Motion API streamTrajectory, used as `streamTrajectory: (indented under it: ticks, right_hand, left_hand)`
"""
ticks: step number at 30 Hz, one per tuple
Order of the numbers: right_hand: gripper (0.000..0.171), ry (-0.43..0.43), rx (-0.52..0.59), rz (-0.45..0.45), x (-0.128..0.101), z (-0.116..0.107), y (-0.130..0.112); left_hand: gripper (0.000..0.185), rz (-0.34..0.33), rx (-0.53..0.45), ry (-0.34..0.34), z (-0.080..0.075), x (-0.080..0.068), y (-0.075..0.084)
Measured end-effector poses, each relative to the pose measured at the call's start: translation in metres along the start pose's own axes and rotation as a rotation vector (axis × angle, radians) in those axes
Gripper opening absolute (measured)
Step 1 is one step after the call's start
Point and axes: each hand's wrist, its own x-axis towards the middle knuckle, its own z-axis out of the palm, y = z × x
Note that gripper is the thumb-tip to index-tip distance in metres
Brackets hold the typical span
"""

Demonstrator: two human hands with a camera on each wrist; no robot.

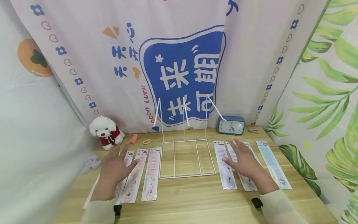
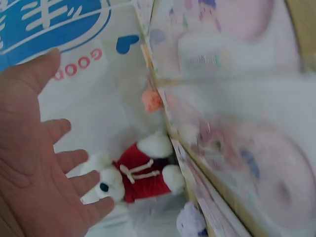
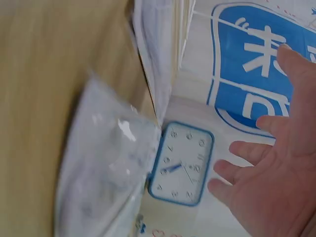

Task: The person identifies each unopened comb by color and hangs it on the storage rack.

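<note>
A: How do the hands look?

B: Both are spread flat, fingers straight, gripping nothing. The left hand (image 1: 115, 166) lies over the pink plastic combs in clear packets (image 1: 134, 175) on the wooden bench (image 1: 195, 199).

A: And the right hand (image 1: 244, 160)?

B: It is over the lilac packaged combs (image 1: 225, 169), right of the white wire rack (image 1: 185, 158); whether either palm touches, I cannot tell.

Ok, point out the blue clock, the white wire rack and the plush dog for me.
blue clock (image 1: 231, 126), head view, on the middle of its white dial.
white wire rack (image 1: 184, 175), head view, on the front bar of its base frame.
plush dog (image 1: 102, 126), head view, on its white head.
</note>
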Motion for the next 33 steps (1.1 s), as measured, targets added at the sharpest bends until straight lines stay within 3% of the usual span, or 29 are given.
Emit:
streamTrajectory:
  ticks: [4,9,14,18,22,29,33]
  right_hand:
    - [0.096,-0.043,0.110,0.006,0.005,0.012,-0.010]
    - [0.091,-0.082,0.183,-0.002,0.014,0.029,-0.025]
    - [0.084,-0.107,0.204,0.005,0.022,0.041,-0.035]
    - [0.079,-0.142,0.218,0.014,0.024,0.048,-0.038]
    - [0.077,-0.167,0.210,0.013,0.025,0.050,-0.040]
    - [0.073,-0.188,0.147,-0.026,0.028,0.056,-0.040]
    - [0.061,-0.196,0.129,-0.053,0.029,0.059,-0.039]
  left_hand:
    - [0.094,-0.069,-0.048,-0.041,-0.007,-0.013,-0.018]
    - [0.080,-0.269,-0.121,-0.148,-0.013,-0.029,-0.045]
    - [0.081,-0.405,-0.146,-0.254,-0.010,-0.041,-0.068]
    - [0.070,-0.431,-0.140,-0.315,-0.011,-0.053,-0.077]
    - [0.056,-0.414,-0.103,-0.376,-0.013,-0.061,-0.082]
    - [0.051,-0.427,-0.080,-0.424,-0.007,-0.063,-0.091]
    - [0.047,-0.442,-0.098,-0.438,-0.002,-0.063,-0.094]
